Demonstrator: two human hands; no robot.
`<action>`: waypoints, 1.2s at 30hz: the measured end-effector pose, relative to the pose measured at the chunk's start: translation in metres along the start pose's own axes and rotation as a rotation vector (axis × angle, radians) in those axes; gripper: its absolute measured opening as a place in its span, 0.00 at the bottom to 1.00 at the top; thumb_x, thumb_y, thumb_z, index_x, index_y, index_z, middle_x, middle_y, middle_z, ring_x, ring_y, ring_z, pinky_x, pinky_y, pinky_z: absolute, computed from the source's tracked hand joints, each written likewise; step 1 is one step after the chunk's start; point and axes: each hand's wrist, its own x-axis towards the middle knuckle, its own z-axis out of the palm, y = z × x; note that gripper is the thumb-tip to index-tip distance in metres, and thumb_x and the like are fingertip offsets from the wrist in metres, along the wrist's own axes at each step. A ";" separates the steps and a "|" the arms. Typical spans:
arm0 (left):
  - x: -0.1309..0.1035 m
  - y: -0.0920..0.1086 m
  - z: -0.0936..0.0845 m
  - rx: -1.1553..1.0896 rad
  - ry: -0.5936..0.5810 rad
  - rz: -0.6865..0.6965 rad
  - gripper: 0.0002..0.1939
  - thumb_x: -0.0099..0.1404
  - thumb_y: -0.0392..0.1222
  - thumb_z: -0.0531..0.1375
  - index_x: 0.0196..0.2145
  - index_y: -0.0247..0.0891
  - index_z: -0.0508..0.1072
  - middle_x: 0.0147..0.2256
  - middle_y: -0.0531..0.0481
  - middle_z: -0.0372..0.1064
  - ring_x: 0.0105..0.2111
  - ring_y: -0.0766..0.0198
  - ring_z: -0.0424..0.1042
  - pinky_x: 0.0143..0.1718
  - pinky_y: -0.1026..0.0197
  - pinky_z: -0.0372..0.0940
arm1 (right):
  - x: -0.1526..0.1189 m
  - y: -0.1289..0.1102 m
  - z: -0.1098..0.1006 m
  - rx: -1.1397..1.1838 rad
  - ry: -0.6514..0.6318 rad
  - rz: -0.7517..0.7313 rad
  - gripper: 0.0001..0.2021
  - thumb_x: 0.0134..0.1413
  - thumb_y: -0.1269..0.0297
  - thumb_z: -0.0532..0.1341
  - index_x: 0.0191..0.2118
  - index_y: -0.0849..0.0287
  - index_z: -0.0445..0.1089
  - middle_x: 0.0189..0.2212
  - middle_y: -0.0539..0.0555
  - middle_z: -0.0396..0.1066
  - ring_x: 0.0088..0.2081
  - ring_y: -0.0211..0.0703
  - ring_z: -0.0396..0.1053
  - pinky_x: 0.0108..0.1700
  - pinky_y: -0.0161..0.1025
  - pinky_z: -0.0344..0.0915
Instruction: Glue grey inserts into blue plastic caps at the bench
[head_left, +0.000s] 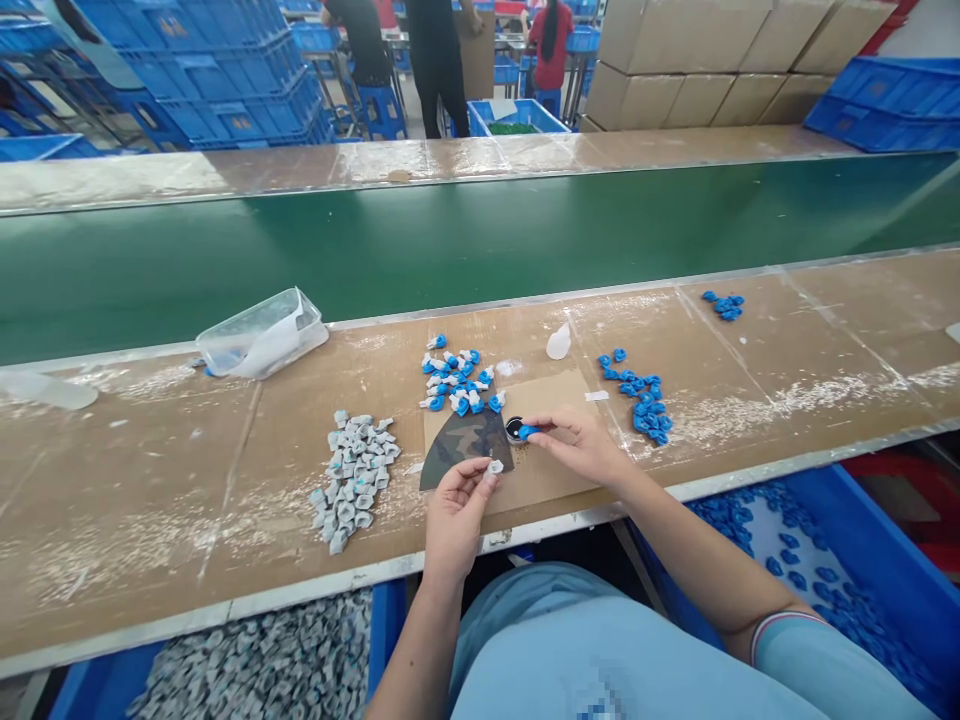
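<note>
- The left hand (459, 505) pinches a white piece (495, 467) between thumb and fingertip, over the edge of the dark sheet (459, 448).
- The right hand (583, 445) grips a blue piece (529, 432) at the rim of the black dish (514, 429); whether they touch, I cannot tell.
- The blue piece lies beyond and to the right of the white one, apart from it, long axis roughly sideways.
- The right hand is nearer the dish.

Green belt (450, 235), stacked cartons (637, 100), seemingly plastic stool (382, 108)
</note>
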 end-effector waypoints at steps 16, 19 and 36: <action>-0.001 0.010 0.002 0.192 -0.149 0.165 0.11 0.50 0.41 0.66 0.33 0.38 0.74 0.32 0.48 0.75 0.36 0.62 0.75 0.41 0.60 0.71 | -0.010 -0.006 0.011 0.082 -0.147 -0.137 0.10 0.57 0.59 0.62 0.38 0.58 0.77 0.29 0.55 0.77 0.32 0.39 0.73 0.36 0.35 0.68; -0.002 0.011 0.006 0.160 -0.121 0.136 0.12 0.49 0.40 0.67 0.33 0.38 0.73 0.31 0.48 0.75 0.34 0.63 0.75 0.39 0.62 0.71 | -0.012 -0.003 0.011 0.137 -0.123 -0.119 0.11 0.57 0.57 0.62 0.38 0.58 0.77 0.30 0.55 0.78 0.31 0.39 0.73 0.35 0.35 0.69; 0.037 0.005 -0.003 0.259 0.074 0.214 0.20 0.48 0.50 0.68 0.36 0.37 0.71 0.33 0.46 0.74 0.35 0.62 0.75 0.40 0.58 0.71 | -0.012 0.055 -0.055 -0.495 0.274 0.154 0.08 0.56 0.68 0.60 0.38 0.54 0.76 0.36 0.55 0.78 0.38 0.48 0.73 0.44 0.47 0.67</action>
